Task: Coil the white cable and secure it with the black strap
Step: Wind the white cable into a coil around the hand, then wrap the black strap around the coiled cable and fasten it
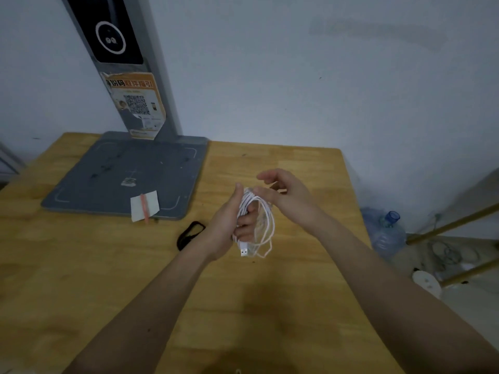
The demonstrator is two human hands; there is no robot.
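cable (259, 222): coiled, gripped in left hand (231, 225) above table (283, 306), loops hanging lengthwise
right hand (283, 194): fingers loose, touching coil top, holding nothing
strap (190, 234): flat on table, left of left hand, the nearer one

Both bare forearms reach out from the near edge toward the middle. The left hand (229, 225) stands on edge, thumb pointing up and away, fingers curled round a white cable (263, 228). The right hand (283, 193) hovers just beyond and to the right, fingers loosely bent, thumb tip touching the coil's top.
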